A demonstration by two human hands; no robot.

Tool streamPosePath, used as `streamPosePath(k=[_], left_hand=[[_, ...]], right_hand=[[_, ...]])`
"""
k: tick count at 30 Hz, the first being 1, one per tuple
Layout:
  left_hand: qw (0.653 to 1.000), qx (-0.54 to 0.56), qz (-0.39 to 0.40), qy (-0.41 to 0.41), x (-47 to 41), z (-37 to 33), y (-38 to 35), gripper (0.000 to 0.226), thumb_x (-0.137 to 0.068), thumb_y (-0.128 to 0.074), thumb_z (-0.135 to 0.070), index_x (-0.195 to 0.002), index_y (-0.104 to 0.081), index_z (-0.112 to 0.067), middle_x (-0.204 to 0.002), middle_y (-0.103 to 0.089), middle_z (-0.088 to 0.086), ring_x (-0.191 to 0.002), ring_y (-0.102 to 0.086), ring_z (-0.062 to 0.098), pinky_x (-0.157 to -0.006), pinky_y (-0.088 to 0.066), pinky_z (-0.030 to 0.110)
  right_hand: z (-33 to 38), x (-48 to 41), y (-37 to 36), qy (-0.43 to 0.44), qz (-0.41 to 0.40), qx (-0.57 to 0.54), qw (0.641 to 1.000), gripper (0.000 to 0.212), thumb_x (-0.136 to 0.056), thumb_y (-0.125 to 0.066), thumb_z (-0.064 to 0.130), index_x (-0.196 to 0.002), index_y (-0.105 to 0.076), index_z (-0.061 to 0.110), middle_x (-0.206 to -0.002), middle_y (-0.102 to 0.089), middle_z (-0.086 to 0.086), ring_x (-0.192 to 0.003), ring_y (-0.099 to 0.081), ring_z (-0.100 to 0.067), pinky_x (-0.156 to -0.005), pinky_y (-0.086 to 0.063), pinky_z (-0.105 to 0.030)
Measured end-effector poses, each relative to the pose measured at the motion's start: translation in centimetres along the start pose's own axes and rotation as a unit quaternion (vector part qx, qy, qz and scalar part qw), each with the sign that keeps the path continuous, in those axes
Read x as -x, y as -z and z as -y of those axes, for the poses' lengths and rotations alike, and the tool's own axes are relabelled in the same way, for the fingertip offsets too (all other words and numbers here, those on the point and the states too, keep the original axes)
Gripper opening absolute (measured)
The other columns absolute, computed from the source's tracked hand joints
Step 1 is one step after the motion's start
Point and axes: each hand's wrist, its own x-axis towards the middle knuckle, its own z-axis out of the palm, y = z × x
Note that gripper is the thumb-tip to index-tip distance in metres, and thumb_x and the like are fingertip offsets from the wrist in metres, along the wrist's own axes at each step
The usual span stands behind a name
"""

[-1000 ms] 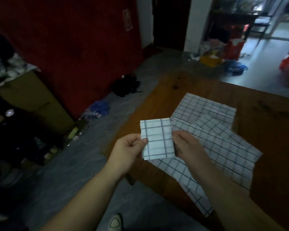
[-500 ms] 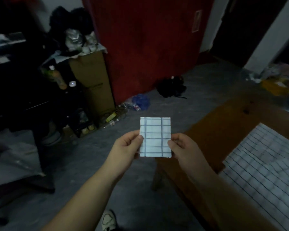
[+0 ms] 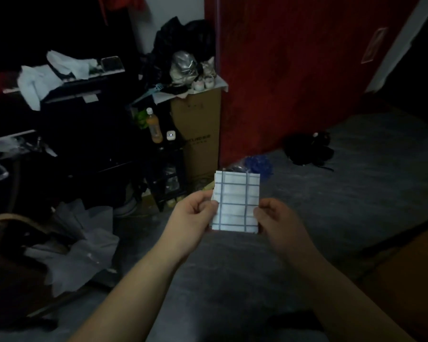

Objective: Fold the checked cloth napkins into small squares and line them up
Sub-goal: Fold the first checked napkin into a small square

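Both hands pinch one folded checked napkin [image 3: 236,201] upright in mid-air: left hand [image 3: 192,215] grips its left edge, right hand [image 3: 274,218] its right. Light, soft cloth; likely unfolds unless edges stay pinched.

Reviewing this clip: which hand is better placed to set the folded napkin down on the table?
Probably the right hand. It and the left hand each pinch a side edge of the napkin above the floor, but the table shows only at lower right, on the right hand's side.
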Motion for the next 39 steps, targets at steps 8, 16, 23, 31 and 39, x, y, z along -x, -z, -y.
streamPosePath(k=[8,16,23,31,39], left_hand=[[0.998,-0.049,0.034,-0.019,-12.9,-1.2,-2.5,0.022,-0.102,-0.057,-0.015,-0.108,-0.076,-0.025,-0.077,-0.063,0.021,-0.074,-0.063,0.032,-0.076,-0.056,0.043],[0.994,-0.096,0.039,-0.019,-30.5,-5.4,-10.7,0.012,-0.098,-0.062,-0.011,-0.103,-0.067,-0.001,-0.058,-0.063,-0.006,-0.054,-0.059,0.009,-0.053,-0.048,0.022],[0.989,-0.113,0.079,-0.046,-43.0,-8.8,-18.2,0.01,-0.098,-0.062,-0.016,-0.102,-0.068,-0.009,-0.066,-0.068,0.0,-0.064,-0.067,0.016,-0.062,-0.057,0.029],[0.982,-0.069,0.173,-0.021,-58.1,-11.3,-25.4,0.013,-0.099,-0.059,-0.017,-0.105,-0.068,-0.009,-0.084,-0.076,0.006,-0.077,-0.074,0.02,-0.065,-0.061,0.032],[0.965,-0.09,0.244,-0.042,-76.4,-13.1,-34.1,0.006,-0.095,-0.067,-0.016,-0.097,-0.072,-0.017,-0.09,-0.076,-0.002,-0.083,-0.071,0.01,-0.075,-0.058,0.03]], right_hand=[[0.7,-11.0,3.2,-0.014,-0.045,-0.044,0.998,0.01,-0.1,-0.057,0.021,-0.101,-0.059,0.031,-0.094,-0.067,0.009,-0.081,-0.065,-0.003,-0.059,-0.045,-0.012],[1.5,-26.4,12.5,0.004,-0.099,-0.091,0.991,0.007,-0.095,-0.063,0.022,-0.098,-0.068,0.025,-0.098,-0.073,0.004,-0.091,-0.07,-0.011,-0.088,-0.057,-0.043],[3.2,-36.8,21.6,-0.003,-0.143,-0.065,0.988,0.01,-0.098,-0.058,0.027,-0.104,-0.066,0.024,-0.101,-0.069,0.005,-0.093,-0.066,-0.01,-0.082,-0.055,-0.032],[4.1,-47.9,28.6,-0.046,-0.23,-0.124,0.964,0.01,-0.098,-0.059,0.026,-0.095,-0.068,0.025,-0.093,-0.073,0.001,-0.089,-0.071,-0.017,-0.085,-0.059,-0.047],[5.5,-60.9,36.5,-0.056,-0.329,-0.17,0.927,0.016,-0.099,-0.057,0.024,-0.096,-0.071,0.016,-0.092,-0.076,0.0,-0.088,-0.073,-0.015,-0.081,-0.06,-0.038]])
